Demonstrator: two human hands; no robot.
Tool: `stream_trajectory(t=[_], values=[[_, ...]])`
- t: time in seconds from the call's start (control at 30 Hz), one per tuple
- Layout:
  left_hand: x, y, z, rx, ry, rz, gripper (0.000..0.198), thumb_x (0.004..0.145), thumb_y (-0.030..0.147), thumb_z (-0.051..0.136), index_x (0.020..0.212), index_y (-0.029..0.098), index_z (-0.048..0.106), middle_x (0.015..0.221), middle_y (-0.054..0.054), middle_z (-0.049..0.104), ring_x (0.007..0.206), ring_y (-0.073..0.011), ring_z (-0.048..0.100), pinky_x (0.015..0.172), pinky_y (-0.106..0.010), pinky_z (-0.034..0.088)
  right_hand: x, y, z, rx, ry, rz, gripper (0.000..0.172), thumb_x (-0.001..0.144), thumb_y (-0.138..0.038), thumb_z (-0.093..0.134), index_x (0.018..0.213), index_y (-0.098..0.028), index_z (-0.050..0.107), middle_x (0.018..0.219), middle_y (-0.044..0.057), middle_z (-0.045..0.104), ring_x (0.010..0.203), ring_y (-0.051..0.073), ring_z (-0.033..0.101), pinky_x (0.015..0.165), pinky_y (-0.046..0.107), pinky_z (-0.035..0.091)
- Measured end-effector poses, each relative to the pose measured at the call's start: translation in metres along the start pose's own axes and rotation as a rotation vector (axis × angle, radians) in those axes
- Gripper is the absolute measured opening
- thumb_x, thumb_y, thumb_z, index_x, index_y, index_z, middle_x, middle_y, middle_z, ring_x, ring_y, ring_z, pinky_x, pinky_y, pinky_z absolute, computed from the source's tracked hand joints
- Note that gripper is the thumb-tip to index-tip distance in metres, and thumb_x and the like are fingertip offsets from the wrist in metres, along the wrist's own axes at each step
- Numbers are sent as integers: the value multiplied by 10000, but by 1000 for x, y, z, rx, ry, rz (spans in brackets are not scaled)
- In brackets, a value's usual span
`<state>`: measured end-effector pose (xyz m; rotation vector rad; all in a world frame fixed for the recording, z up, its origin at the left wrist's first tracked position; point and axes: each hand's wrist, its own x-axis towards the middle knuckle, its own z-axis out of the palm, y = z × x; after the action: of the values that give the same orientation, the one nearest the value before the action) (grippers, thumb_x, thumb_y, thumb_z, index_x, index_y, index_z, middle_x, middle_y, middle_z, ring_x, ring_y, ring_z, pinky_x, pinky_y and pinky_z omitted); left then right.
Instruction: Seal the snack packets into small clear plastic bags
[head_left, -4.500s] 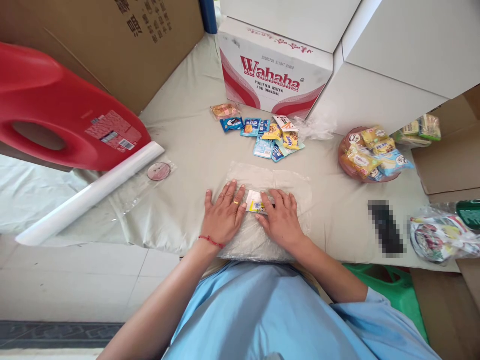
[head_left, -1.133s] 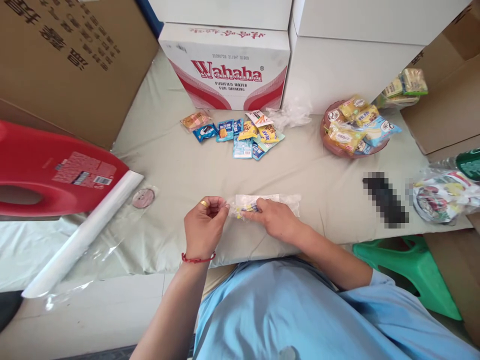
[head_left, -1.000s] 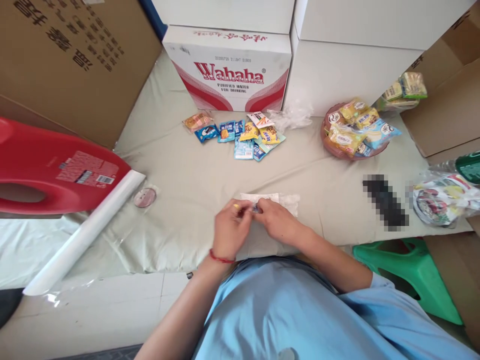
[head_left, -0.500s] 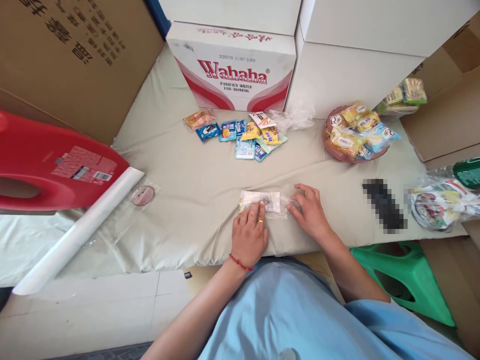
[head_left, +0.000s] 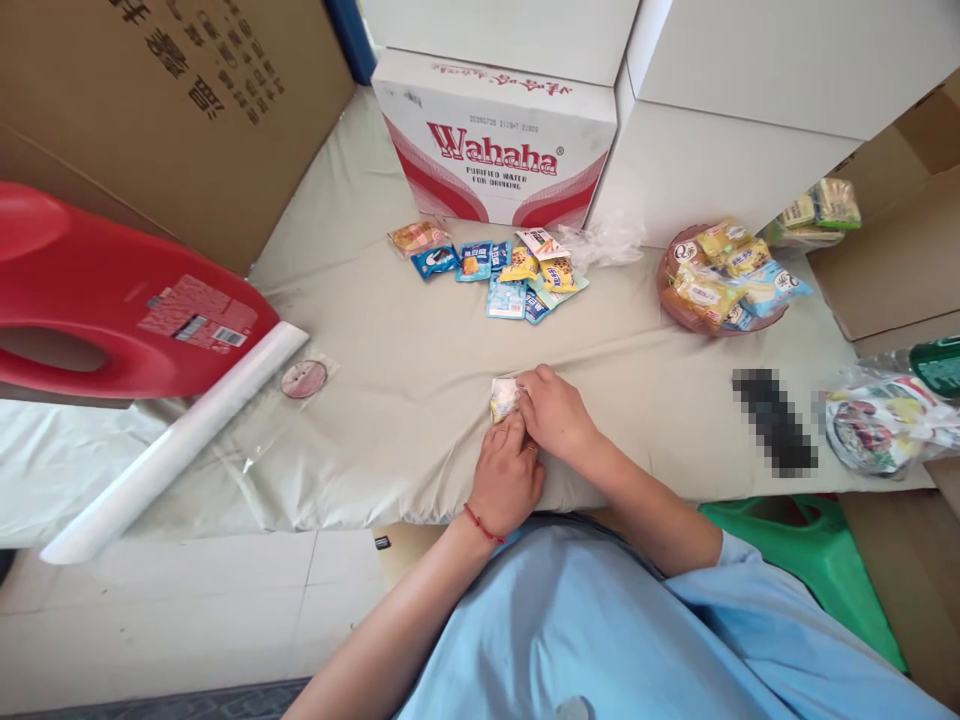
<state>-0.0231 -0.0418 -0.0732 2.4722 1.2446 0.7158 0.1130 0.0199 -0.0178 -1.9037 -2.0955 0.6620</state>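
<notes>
A small pale packet with a patch of yellow (head_left: 504, 398) lies near the front edge of the cloth-covered table. Its left end shows; the rest is under my hands. My left hand (head_left: 510, 470), with a ring and a red cord at the wrist, presses its fingers together on the packet's near side. Coming from the right, my right hand (head_left: 557, 408) lies over the packet's right part, its fingers curled down on it and touching the left fingers. The clear film around the packet is mostly hidden by the hands.
Several snack packets (head_left: 506, 265) lie before a Wahaba-style printed water carton (head_left: 495, 150). A bowl (head_left: 679, 312) of snacks stands right. Left are a red jug (head_left: 112, 300), a white film roll (head_left: 180, 440) and a round disc (head_left: 304, 379). A pixelated dark object (head_left: 775, 425) lies right.
My right hand has moved left, from the film's loose right end onto the packet beside my left hand. Less of the packet and film shows. The view has shifted slightly.
</notes>
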Motion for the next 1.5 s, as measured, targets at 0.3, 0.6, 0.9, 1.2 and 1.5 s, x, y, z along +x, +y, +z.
stream_trajectory(t=[0.3,0.6,0.9,1.2,1.5], values=[[-38,-22,-30,-367,100,-58,321,895,25,493,957,222,738,1046,-58,763,1044,-202,693,953,-379,579,-22,-12,26,-204,99,-87,747,898,-705,672,1354,-119,591,1204,185,583,1100,338,532,932,460,506],[-36,-17,-35,-468,156,-175,281,973,105,471,923,222,721,1054,-60,781,979,-175,740,880,-343,598,-10,-21,4,-246,26,-114,262,971,-284,640,1203,-169,673,1167,164,599,1114,322,531,893,414,516],[-6,-25,-61,-722,328,-548,287,1000,426,602,1206,238,669,1365,-123,630,1310,-253,607,1074,-431,529,-16,31,-41,1017,-13,79,413,920,-583,675,1125,-227,719,984,53,706,915,208,658,822,343,572],[49,-12,-44,-1046,4,-785,539,814,639,747,1093,182,690,1018,-64,749,876,-227,685,752,-346,585,-30,21,-6,1303,-24,132,568,824,-675,748,1171,-242,626,1081,54,731,965,201,688,886,342,574],[113,-23,-13,-1134,-194,-502,464,826,587,744,1056,188,694,1035,-79,760,966,-230,696,883,-365,546,-28,107,-73,1004,510,293,614,772,-572,807,1245,-255,578,1113,56,744,940,201,707,812,321,588]])
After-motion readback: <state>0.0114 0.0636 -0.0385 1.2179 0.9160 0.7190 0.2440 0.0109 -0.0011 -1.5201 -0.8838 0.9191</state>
